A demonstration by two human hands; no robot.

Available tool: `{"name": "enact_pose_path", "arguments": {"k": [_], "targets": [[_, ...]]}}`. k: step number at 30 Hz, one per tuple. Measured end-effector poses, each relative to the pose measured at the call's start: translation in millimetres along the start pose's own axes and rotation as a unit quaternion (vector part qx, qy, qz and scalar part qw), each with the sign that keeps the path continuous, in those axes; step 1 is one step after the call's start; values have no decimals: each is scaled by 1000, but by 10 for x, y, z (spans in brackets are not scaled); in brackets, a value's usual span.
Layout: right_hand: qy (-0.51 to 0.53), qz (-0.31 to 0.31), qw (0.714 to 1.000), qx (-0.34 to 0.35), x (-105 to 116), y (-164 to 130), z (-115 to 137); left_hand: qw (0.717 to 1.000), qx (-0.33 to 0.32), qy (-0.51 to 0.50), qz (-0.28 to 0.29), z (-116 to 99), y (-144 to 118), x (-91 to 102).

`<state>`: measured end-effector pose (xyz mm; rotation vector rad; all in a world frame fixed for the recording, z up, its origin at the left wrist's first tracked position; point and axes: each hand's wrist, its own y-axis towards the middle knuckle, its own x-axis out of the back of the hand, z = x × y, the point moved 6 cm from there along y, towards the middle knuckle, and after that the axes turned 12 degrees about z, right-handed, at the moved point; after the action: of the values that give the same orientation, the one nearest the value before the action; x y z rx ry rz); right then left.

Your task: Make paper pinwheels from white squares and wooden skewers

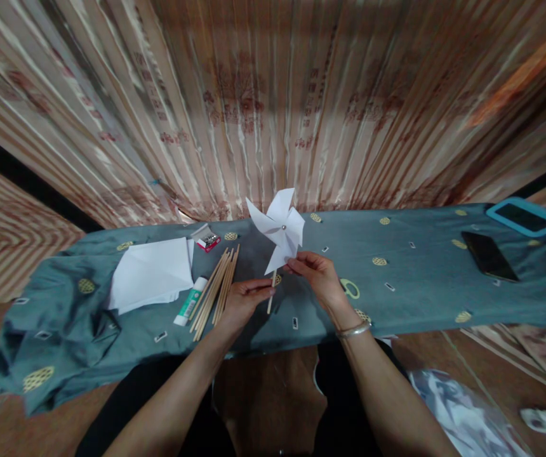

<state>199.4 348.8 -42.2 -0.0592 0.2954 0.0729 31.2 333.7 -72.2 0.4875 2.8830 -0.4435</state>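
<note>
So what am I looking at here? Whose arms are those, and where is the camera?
The camera sits on a person's head and looks down, so the two bare arms are that person's own. The left hand pinches a thin wooden stick; the right hand touches the white paper pinwheel on top of it. On the blue-green cloth lie a bundle of sticks, a glue stick, folded white paper, a small red box, a dark phone and a tablet in a blue case. A striped curtain hangs behind.

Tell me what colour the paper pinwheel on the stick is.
White, with a small silver pin at its centre; the pinwheel shows in the head view.
</note>
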Motion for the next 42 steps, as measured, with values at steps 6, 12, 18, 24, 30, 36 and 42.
{"name": "enact_pose_path", "arguments": {"k": [6, 12, 18, 24, 30, 36, 42], "targets": [[-95, 37, 994, 33, -87, -46, 62, 1000, -1, 11, 2, 3, 4, 14], [-106, -72, 990, 64, 275, -85, 191, 1000, 2, -3, 0, -1, -5, 26], [-56, -135, 985, 94, 536, 60, 151, 1000, 13, 7, 28, 30, -18, -7], [-34, -98, 991, 83, 436, 141, 105, 998, 19, 21, 60, 45, -32, -20], [-5, -80, 993, 83, 380, 103, 141, 998, 22, 2, 54, 42, -23, 18], [12, -79, 994, 71, 350, 64, 132, 999, 15, 4, 36, 17, -24, 45], [18, -68, 996, 50, 304, 41, 116, 1000, 9, 7, 26, 41, -15, 73]]}}
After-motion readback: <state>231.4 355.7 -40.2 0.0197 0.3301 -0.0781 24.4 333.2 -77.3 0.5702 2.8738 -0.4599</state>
